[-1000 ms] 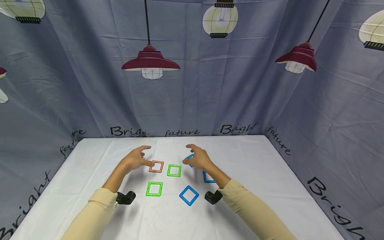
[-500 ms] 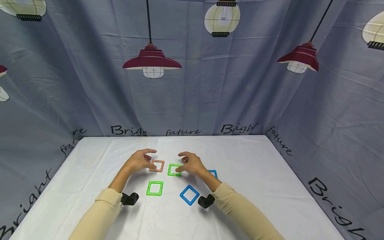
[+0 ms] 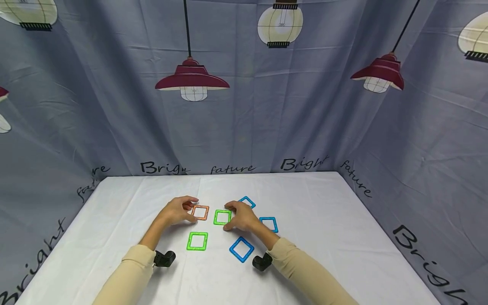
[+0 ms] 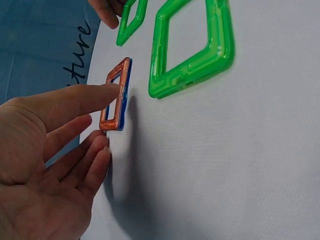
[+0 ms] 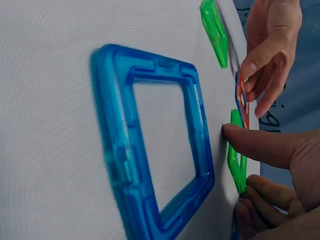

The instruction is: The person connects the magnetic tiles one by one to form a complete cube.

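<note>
In the head view my left hand point(image 3: 177, 211) is at the left side of an orange square magnetic tile point(image 3: 207, 213). Its thumb overlaps the tile's near edge, and the index finger is held off the far edge. Blue shows along the orange tile's underside in both wrist views. My right hand point(image 3: 244, 217) straddles a green square magnetic tile point(image 3: 215, 217), thumb by the near edge, fingers by the far edge. The right wrist view shows that thumb and the fingertips close to opposite ends of the green tile point(image 5: 234, 165). Both tiles lie on the white cloth.
A second green tile point(image 3: 188, 241) lies nearer the person. Three blue tiles are on the right: one turned cornerwise in front point(image 3: 248, 254), one beside the right wrist point(image 3: 268, 218), and one partly behind the right hand point(image 3: 250, 201). A grey curtain point(image 3: 244, 127) hangs around the table.
My right hand has moved left from the rear blue tile to the green tile, uncovering the blue ones. My left hand has shifted slightly toward the orange tile and lowered. The tiles have stayed put.
</note>
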The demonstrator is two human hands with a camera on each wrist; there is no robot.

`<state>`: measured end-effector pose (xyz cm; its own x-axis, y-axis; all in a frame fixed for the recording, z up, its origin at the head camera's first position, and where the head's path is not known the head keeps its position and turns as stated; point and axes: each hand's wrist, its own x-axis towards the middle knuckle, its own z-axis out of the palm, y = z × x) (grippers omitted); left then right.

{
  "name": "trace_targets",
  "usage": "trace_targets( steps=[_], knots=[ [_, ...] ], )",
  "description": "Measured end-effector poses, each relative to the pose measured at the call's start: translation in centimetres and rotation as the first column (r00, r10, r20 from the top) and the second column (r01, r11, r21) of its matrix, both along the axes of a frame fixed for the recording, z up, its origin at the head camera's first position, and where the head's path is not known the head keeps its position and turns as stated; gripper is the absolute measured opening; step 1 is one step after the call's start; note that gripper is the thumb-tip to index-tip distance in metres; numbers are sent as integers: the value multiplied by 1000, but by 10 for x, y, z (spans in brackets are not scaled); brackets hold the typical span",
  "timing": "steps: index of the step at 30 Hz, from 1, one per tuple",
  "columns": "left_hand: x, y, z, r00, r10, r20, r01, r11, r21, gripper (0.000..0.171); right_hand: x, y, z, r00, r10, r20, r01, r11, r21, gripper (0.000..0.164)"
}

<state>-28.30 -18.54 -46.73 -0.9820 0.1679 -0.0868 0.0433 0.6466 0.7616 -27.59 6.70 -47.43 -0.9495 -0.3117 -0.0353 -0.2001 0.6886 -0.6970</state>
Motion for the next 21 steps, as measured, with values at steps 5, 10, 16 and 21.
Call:
trace_targets(
  steps=[5, 10, 16, 21],
  knots=[
    [-2, 2, -4, 999, 16, -29, -17, 999, -36, 62, 1, 2, 0, 999, 23, -37, -22, 999, 38, 64],
    [-3, 4, -7, 999, 40, -28, -42, 998, -56, 59, 1, 2, -1, 998, 17, -54, -14, 999, 45, 58],
    [-2, 5, -7, 998, 50, -24, -51, 996, -70, 55, -1, 0, -2, 998, -13, -59, 16, 999, 47, 56],
    [-1, 6, -8, 998, 58, -7, -58, 996, -66, 53, -3, -4, -2, 998, -28, -52, 30, 998, 52, 55]
  ],
)
